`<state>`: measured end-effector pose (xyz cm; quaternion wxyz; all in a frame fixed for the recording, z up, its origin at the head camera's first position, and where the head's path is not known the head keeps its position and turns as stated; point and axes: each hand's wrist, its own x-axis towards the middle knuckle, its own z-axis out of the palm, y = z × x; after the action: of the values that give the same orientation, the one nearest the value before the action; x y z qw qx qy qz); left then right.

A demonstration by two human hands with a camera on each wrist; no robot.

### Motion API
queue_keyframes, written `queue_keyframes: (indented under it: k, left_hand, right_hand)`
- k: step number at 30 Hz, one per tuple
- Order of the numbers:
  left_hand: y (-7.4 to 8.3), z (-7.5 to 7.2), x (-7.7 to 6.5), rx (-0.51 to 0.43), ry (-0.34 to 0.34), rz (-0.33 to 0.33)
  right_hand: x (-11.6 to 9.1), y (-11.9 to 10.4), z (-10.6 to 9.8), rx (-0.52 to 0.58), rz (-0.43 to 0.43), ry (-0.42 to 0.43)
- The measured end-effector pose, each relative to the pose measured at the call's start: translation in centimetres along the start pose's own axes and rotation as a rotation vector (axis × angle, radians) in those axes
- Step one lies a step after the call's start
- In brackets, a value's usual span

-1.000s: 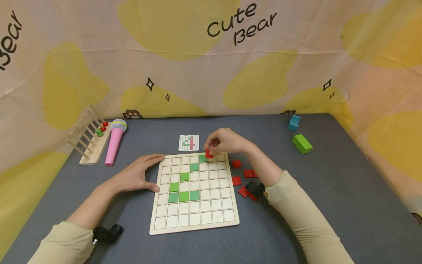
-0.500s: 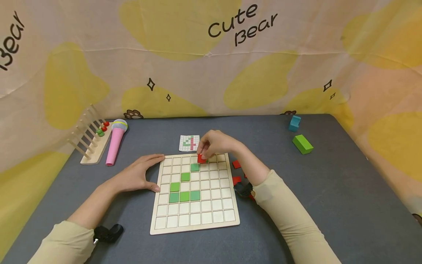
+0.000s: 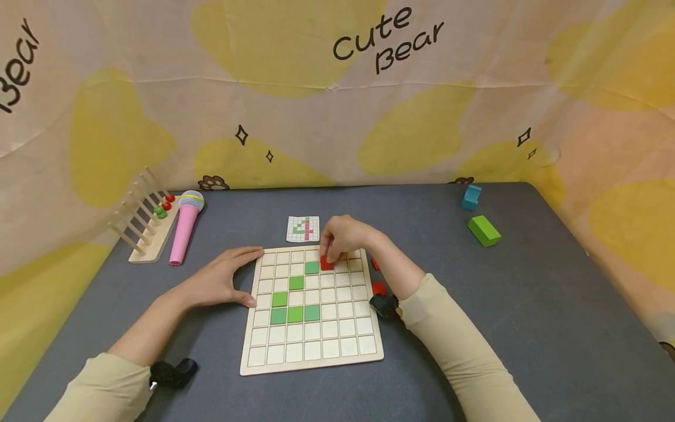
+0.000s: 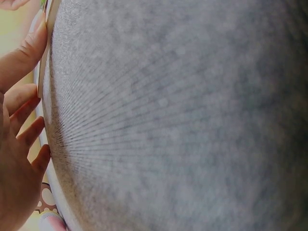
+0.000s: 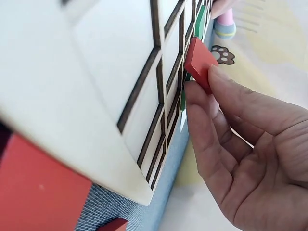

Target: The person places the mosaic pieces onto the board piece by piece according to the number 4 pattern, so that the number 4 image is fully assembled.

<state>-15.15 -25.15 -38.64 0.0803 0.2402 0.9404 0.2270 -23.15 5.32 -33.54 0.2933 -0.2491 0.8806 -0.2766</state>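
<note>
A wooden grid board lies on the table with several green tiles set in its squares. My right hand pinches a red square tile between thumb and fingers over the upper part of the board. In the right wrist view that red tile is tilted, with one edge at the grid. My left hand rests at the board's left edge, thumb and fingers spread along it. The left wrist view shows its fingers touching the rim.
A small pattern card lies behind the board. Loose red tiles lie to its right, partly hidden by my right arm. A pink microphone and pegged wooden rack stand left; green and blue blocks lie right.
My right hand has carried the red tile left across the board's top row, then slightly toward me into the second row. The left hand has stayed at the board's edge.
</note>
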Motion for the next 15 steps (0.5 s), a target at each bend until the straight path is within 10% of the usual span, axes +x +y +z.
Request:
queue_keyframes:
  k: [15]
  left_hand:
    - [0.15,-0.04,-0.02,0.007,0.0,0.004]
  right_hand:
    - [0.05,-0.13,0.32,-0.105,-0.004,0.002]
